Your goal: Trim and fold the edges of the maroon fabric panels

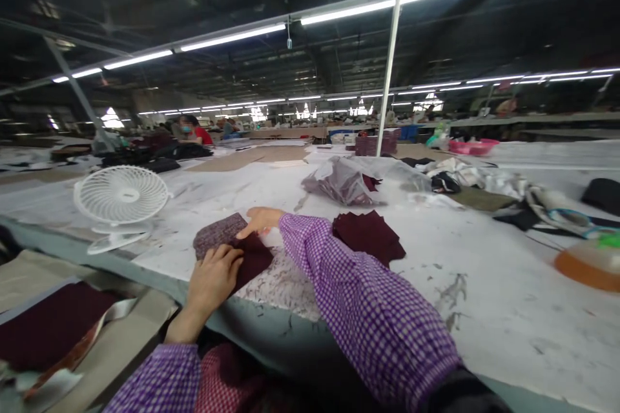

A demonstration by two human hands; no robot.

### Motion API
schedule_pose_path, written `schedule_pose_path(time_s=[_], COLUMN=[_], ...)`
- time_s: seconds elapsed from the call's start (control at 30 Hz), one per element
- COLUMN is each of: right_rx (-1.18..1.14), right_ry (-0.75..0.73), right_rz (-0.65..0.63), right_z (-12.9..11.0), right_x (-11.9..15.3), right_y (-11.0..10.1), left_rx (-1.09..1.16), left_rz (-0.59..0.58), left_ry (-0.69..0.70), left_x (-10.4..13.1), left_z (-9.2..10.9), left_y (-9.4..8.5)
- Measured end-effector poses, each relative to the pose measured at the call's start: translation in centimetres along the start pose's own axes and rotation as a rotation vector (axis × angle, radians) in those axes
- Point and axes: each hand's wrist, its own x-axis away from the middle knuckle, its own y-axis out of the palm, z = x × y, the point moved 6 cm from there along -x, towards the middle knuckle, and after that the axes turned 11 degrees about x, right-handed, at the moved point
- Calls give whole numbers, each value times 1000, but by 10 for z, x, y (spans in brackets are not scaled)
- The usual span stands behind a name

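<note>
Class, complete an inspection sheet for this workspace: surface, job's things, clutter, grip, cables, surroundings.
Surface: pale tabletop, dark bits scattered near the front edge.
Job's things: mottled purple-grey bundle touching maroon cloth; maroon pile apart, to the right.
Clutter: white fan, clear bag, bottle of orange liquid, pink basin.
Grip: left hand lies across bundle and maroon cloth; right hand is at the bundle's edge; tightness unclear.
Cables: hanging cord below the strip lights.
Surroundings: pale pole; background person in red.
</note>
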Motion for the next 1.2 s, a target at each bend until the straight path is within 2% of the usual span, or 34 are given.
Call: schedule_pose_path(time_s=[0.13, 0.23, 0.3, 0.37, 0.5, 0.6, 0.8, 0.9, 0.97, 1.03, 1.13, 1.2], right_rx=[220, 561, 790, 902, 928, 886, 807, 778, 752, 689, 469, 285], right_ry=[-70, -136, -96, -16, 85, 69, 42, 2, -12, -2, 27, 50], right_rz=[-285, -277, -221, -178, -168, -160, -96, -64, -3, 101, 235, 270], right_z=[15, 40, 68, 101, 156, 175, 179, 165, 151, 137, 121, 115], right_x=[33, 70, 96, 119, 144, 146, 146, 152, 159, 168, 183, 189], right_y=[-31, -76, -105, -126, -140, -138, -137, -147, -161, -180, -204, -210], left_rx=[-17, -20, -5, 14, 27, 126, 410, 463, 457, 449, 462, 469], left_rz=[13, 15, 25, 47, 150, 148, -59, -168, -237, -271, -258, -242], left_ry=[0, 19, 41, 53, 23, 73, 328, 420, 436, 432, 437, 445], left_x=[3, 3, 4, 6, 10, 8, -9, -16, -17, -16, -14, -12], left_z=[-1, -1, -3, -3, 9, 42, 144, 178, 188, 189, 186, 184], left_y=[-1, 1, 3, 3, -4, -6, 12, 27, 38, 45, 48, 48])
